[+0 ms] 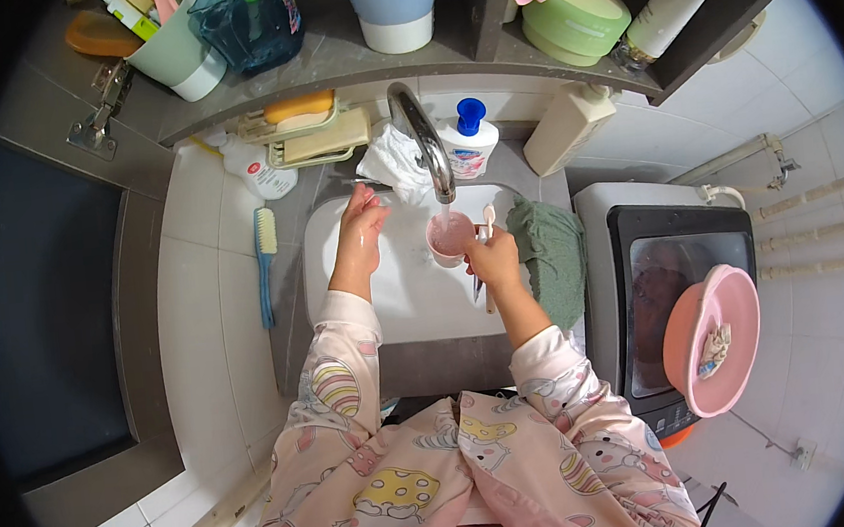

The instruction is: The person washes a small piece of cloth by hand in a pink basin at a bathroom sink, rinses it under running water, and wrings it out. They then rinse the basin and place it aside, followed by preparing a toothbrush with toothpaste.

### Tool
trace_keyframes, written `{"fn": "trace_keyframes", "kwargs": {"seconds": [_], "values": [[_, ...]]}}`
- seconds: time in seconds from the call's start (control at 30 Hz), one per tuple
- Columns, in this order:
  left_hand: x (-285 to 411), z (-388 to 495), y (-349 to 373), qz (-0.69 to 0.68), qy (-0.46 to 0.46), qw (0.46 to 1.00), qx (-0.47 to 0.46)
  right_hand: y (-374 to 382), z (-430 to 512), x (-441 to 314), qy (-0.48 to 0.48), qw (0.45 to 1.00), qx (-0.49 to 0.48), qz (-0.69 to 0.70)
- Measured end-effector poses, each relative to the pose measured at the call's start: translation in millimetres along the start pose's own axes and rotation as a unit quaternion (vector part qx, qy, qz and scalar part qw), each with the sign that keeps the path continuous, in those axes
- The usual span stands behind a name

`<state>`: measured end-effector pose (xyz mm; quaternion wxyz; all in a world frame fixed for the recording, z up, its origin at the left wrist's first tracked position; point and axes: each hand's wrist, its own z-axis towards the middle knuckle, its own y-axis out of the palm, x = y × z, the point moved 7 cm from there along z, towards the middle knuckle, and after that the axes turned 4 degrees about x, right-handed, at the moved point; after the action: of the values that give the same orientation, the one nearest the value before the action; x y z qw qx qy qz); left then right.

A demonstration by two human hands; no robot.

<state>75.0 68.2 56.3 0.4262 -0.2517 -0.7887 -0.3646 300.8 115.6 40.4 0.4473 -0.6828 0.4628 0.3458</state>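
Observation:
Water runs from the chrome faucet [422, 132] into a pink cup [451, 235] above the white sink basin [404, 318]. My right hand [495, 258] grips the cup at its right side. A slim pale-headed item, apparently a toothbrush [489, 214], and other thin handles pass by the same hand; how they are held is partly hidden. Over the basin's left side, my wet left hand [363, 229] has loosely bent fingers and nothing visible in it. Behind the basin, a crumpled white cloth [394, 162] lies beside a white pump bottle with a blue top [469, 143].
A green towel [553, 259] drapes over the right counter edge, beside a washing machine [612, 198] bearing a tilted pink basin [737, 334]. At left lie a blue-handled brush [266, 266] and a white bottle [261, 171]. Soap racks [314, 149] stand behind, beneath an overhanging shelf [345, 71].

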Motion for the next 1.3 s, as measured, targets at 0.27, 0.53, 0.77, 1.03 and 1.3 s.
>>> {"fn": "trace_keyframes", "kwargs": {"seconds": [0.27, 0.53, 0.77, 1.03, 1.3], "values": [[-1, 2, 8, -0.015, -0.009, 1.0, 0.014, 3, -5, -1, 0.005, 1.0, -0.002, 0.014], [11, 19, 13, -0.023, 0.012, 1.0, -0.018, -9, -11, -8, -0.007, 0.999, 0.009, 0.038], [17, 29, 7, 0.021, -0.008, 1.0, -0.012, -80, -28, -15, -0.013, 0.983, 0.05, 0.179], [-18, -44, 22, 0.159, -0.082, 0.981, -0.072, -174, -24, 0, -0.019, 0.971, 0.187, 0.148], [-55, -114, 88, 0.205, -0.096, 0.935, -0.275, -183, -20, 32, -0.012, 0.967, 0.181, 0.181]]}}
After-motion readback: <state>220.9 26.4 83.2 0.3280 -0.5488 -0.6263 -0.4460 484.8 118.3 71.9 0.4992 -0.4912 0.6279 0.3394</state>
